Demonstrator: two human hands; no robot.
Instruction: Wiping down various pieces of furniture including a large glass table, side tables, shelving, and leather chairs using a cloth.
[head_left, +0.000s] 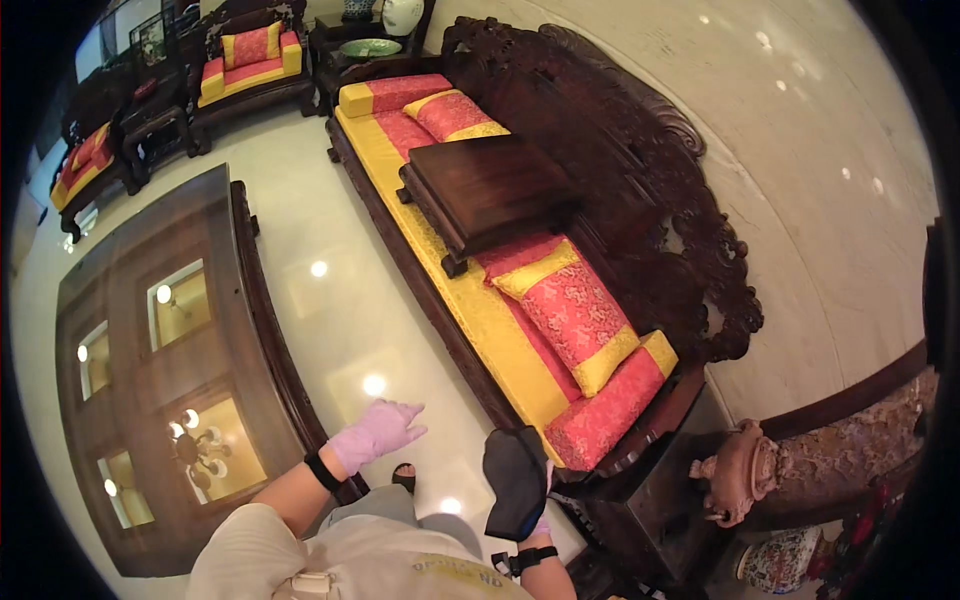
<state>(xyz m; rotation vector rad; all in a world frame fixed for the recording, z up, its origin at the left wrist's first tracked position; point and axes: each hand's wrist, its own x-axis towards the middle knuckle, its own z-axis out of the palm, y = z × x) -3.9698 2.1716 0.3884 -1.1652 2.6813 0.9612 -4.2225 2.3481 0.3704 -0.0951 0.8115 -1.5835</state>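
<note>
My left hand (377, 437), in a pink glove, reaches out over the glossy floor with nothing in it and its fingers apart. It is between the coffee table (127, 300) and the long carved wooden sofa (420, 281). My right hand (541, 526), also gloved in pink, grips a black, flat, padded object (516, 480) that hides most of the hand. This object is beside the sofa's near end, close to a red and yellow bolster (607, 416). Further up the seat lie a red and yellow pillow (577, 315) and a low wooden table (487, 191).
A dark side table (652, 502) adjoins the sofa's near end, with a brown carved vessel (739, 476) and a patterned porcelain piece (780, 559) nearby. Cushioned armchairs (251, 67) stand at the far left. A green dish (370, 49) rests near a white vase (403, 16).
</note>
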